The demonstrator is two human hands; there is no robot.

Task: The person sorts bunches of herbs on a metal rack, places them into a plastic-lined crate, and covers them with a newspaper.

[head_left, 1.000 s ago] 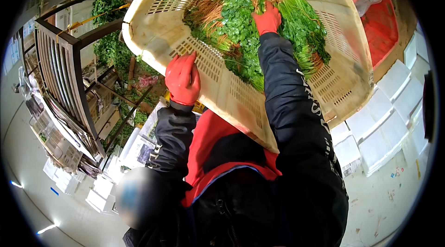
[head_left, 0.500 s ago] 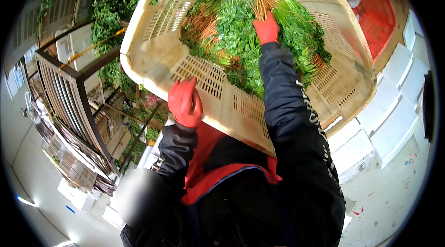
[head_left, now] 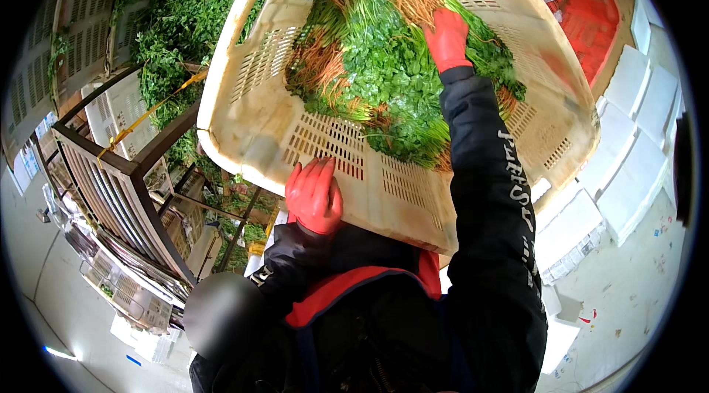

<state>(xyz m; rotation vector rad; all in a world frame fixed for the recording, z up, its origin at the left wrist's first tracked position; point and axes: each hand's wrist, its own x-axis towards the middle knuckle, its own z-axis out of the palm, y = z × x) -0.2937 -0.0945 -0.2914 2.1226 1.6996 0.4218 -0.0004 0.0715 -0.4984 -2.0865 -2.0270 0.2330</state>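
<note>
A large cream plastic crate [head_left: 255, 109] with slotted walls is tilted in front of me. Inside it lie bunches of leafy greens [head_left: 391, 72] with thin green stems and brownish-orange roots. My right hand [head_left: 448, 37], in a red glove, reaches far into the crate. Its fingers are closed at the root end of one bunch at the upper right, and the fingertips are partly hidden. At the near left rim rests my left hand [head_left: 315, 194], also red-gloved. Its fingers lie loosely curved and slightly apart against the crate wall, holding nothing visible.
To the left stands a dark metal frame [head_left: 133, 164] with a yellow strap [head_left: 151, 112], beside a heap of greens [head_left: 196, 20]. A red crate [head_left: 587, 20] sits at the far right. White foam boxes [head_left: 628, 149] are stacked below it, on a pale floor [head_left: 635, 275].
My right hand has shifted right and slightly up among the roots. My left hand has moved right and down along the near rim.
</note>
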